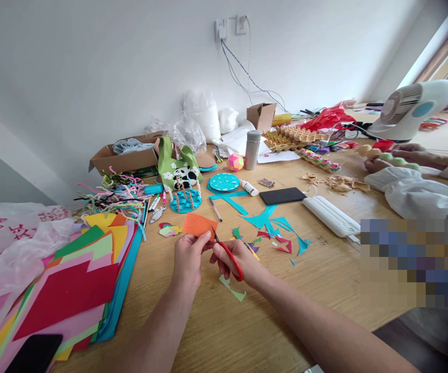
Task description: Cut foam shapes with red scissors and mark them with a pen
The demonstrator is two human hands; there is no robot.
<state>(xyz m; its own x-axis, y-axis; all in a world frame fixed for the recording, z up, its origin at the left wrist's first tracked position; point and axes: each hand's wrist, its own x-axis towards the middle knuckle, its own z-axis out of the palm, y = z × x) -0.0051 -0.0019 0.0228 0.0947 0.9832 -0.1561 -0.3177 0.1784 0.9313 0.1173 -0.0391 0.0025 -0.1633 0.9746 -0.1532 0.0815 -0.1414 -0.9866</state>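
My left hand (188,257) pinches an orange foam sheet (197,225) by its near edge, held just above the wooden table (247,331). My right hand (239,260) grips red-handled scissors (229,254), whose blades meet the orange sheet's right edge. A green scrap (233,289) lies on the table under my right wrist. Teal and pink offcuts (274,228) are scattered just beyond my hands.
A stack of coloured foam sheets (80,280) and a black phone (33,353) lie at the left. Pipe cleaners (115,194), cardboard boxes, teal discs (224,182), a steel flask (252,149), a dark phone (282,195) and a white case (330,215) stand further back. Another person's hands (390,158) work at the right, near a fan (414,109).
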